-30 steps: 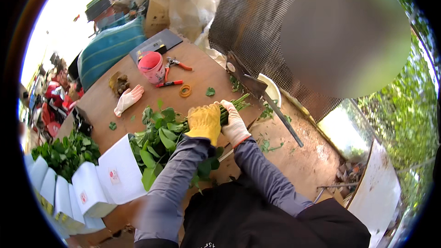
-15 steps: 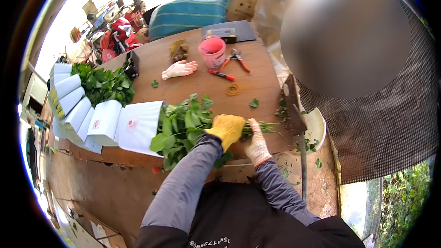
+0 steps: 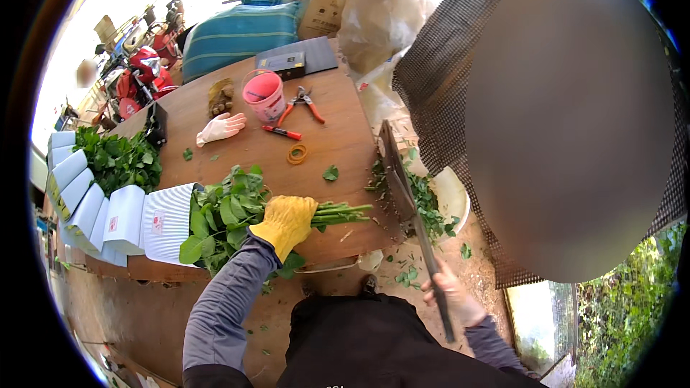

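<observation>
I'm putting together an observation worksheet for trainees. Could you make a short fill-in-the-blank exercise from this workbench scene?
1. The left hand wears a ____ glove.
2. That hand grips the ____ of the leafy bunch.
3. At the long lever is the person's ____ hand.
4. The bucket beside the pliers is ____.

Missing words: yellow; stems; right; pink.

The left hand, at the centre, is gloved in yellow; leaves and stems are green. At upper left, the cloth is teal with pale stripes. The 2 pliers handles are orange-red.
</observation>
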Action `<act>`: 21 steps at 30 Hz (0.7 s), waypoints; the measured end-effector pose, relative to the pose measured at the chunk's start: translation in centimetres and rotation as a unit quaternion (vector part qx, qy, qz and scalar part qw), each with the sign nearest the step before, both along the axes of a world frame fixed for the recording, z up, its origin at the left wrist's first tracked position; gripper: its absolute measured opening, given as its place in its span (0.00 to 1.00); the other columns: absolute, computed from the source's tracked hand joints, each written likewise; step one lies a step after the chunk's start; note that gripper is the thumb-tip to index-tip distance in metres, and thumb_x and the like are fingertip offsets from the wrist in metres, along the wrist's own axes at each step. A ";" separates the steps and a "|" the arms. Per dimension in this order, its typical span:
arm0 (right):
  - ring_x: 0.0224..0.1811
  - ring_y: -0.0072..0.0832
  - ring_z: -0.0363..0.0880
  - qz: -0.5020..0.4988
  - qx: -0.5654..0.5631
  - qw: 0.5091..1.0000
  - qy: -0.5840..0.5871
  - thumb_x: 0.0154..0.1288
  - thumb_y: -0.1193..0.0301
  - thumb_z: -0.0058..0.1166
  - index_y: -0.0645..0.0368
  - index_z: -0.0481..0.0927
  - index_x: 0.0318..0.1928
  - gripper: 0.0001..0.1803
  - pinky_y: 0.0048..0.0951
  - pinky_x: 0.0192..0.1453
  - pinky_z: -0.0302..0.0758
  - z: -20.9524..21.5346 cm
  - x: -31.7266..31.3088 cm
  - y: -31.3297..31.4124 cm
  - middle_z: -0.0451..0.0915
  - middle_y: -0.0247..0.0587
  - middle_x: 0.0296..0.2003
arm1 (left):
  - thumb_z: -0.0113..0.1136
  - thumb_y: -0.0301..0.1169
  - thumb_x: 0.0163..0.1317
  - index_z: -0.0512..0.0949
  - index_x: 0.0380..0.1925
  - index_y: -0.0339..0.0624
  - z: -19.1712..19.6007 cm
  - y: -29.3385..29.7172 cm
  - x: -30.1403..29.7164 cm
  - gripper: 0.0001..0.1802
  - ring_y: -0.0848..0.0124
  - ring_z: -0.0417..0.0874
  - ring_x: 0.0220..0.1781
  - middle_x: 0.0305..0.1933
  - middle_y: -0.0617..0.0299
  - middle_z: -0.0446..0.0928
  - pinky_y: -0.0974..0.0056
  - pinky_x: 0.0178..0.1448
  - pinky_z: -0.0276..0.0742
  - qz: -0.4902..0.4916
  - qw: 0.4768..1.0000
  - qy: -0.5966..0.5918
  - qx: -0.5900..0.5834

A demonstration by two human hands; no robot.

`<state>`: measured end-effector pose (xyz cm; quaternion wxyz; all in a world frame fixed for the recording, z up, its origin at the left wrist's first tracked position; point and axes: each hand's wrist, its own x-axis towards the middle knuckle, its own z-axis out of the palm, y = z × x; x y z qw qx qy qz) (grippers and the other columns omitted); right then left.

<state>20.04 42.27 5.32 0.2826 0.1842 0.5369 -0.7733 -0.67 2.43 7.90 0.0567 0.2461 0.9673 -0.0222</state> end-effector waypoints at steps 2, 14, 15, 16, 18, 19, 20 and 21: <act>0.39 0.31 0.87 0.015 -0.064 0.993 0.097 0.77 0.41 0.50 0.50 0.38 0.85 0.52 0.33 0.43 0.86 10.2 -0.2 0.0 0.80 0.50 0.49 | 0.71 0.37 0.52 0.82 0.39 0.50 0.5 0.8 -0.8 0.15 0.57 0.89 0.40 0.34 0.59 0.86 0.52 0.48 0.82 0.006 1.000 0.009 0.007; 0.35 0.59 0.88 -0.018 -0.034 0.875 0.483 0.70 0.29 0.43 0.65 0.58 0.78 0.55 0.45 0.36 0.88 24.4 -8.9 -2.2 0.78 0.88 0.49 | 0.58 0.34 0.66 0.90 0.36 0.52 -1.0 12.8 -9.0 0.11 0.58 0.93 0.43 0.38 0.55 0.90 0.53 0.47 0.85 0.078 0.992 0.055 0.082; 0.34 0.60 0.88 -0.015 -0.011 0.875 0.484 0.69 0.28 0.42 0.66 0.60 0.77 0.56 0.46 0.35 0.87 24.3 -8.6 -2.1 0.78 0.88 0.50 | 0.59 0.33 0.65 0.90 0.36 0.52 -1.4 12.6 -8.9 0.10 0.57 0.93 0.43 0.38 0.55 0.90 0.53 0.47 0.85 0.075 0.992 0.051 0.093; 0.33 0.59 0.87 -0.023 -0.019 0.884 0.467 0.69 0.28 0.43 0.67 0.61 0.75 0.56 0.46 0.34 0.86 23.9 -7.9 -1.7 0.79 0.85 0.49 | 0.62 0.33 0.62 0.90 0.35 0.52 -0.2 11.6 -8.2 0.08 0.56 0.92 0.44 0.39 0.55 0.90 0.52 0.46 0.84 0.068 0.990 0.043 0.113; 0.32 0.57 0.86 -0.068 -0.080 0.901 0.420 0.69 0.29 0.47 0.69 0.63 0.73 0.54 0.46 0.33 0.86 23.1 -6.7 -1.9 0.80 0.78 0.45 | 0.65 0.33 0.59 0.90 0.33 0.52 0.2 11.0 -7.8 0.06 0.58 0.92 0.41 0.37 0.54 0.90 0.53 0.44 0.84 0.052 0.991 0.016 0.121; 0.31 0.57 0.86 -0.109 -0.133 0.903 0.393 0.69 0.31 0.50 0.69 0.64 0.72 0.53 0.45 0.32 0.85 22.9 -6.1 -2.4 0.80 0.73 0.42 | 0.66 0.33 0.57 0.90 0.32 0.52 -0.1 11.5 -7.7 0.06 0.58 0.92 0.40 0.36 0.54 0.90 0.53 0.43 0.84 0.042 0.992 0.007 0.116; 0.31 0.55 0.86 -0.127 -0.157 0.904 0.376 0.69 0.35 0.54 0.68 0.66 0.70 0.49 0.43 0.32 0.85 24.2 -5.7 -3.8 0.80 0.66 0.38 | 0.68 0.33 0.56 0.90 0.31 0.52 -0.5 11.7 -7.7 0.05 0.59 0.92 0.39 0.35 0.54 0.90 0.53 0.42 0.84 0.042 0.993 0.006 0.107; 0.32 0.53 0.86 -0.152 -0.175 0.903 0.361 0.70 0.39 0.58 0.67 0.67 0.69 0.46 0.41 0.32 0.84 25.5 -5.3 -5.0 0.79 0.59 0.34 | 0.69 0.33 0.54 0.90 0.30 0.52 -0.8 12.4 -7.9 0.05 0.59 0.92 0.38 0.35 0.54 0.90 0.53 0.40 0.84 0.037 0.994 0.009 0.105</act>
